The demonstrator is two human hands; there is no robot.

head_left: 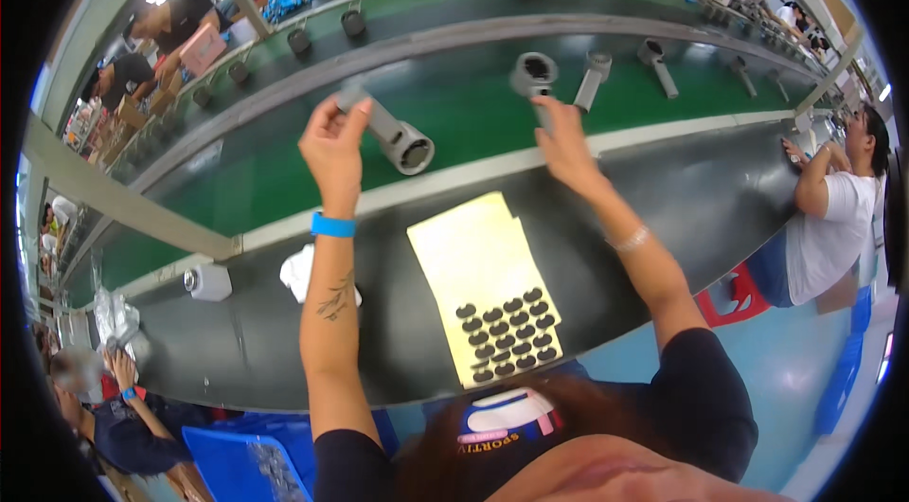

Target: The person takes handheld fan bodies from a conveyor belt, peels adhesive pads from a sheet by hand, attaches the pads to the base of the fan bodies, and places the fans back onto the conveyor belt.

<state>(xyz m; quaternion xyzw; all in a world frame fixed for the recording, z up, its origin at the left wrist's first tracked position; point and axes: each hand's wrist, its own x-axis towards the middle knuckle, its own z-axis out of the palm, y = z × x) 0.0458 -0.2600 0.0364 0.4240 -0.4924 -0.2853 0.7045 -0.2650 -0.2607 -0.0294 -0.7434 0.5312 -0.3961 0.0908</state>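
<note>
- Left hand [331, 144]: out over the belt; thumb and fingers pinching the upper end of a grey tubular part with a round, ring-shaped head [389, 129]; head points down and to the right, near the belt's close edge; motion blur at the pinched end; cannot tell if the head touches the belt
- Right hand [570, 146]: also over the belt; fingers pinching the handle of a second grey ring-headed part [536, 93]; head up, dark opening showing; blurred; lower handle partly hidden by the hand
- Long green conveyor belt [464, 128]: runs across behind the counter; three more grey ring-headed parts [594, 82] at the right hand's right, spaced apart, plus smaller ones farther along
- Black, smooth-topped counter [677, 189]: between the person and the belt; carries the items below
- Pale yellow paper sheet [469, 246]: on the counter, between the forearms; small black rounded pieces [505, 342] in rows on its near half
- Crumpled white cloth-like item [295, 273]: beside the left forearm, partly hidden by it; white squarish container [214, 282] farther left
</note>
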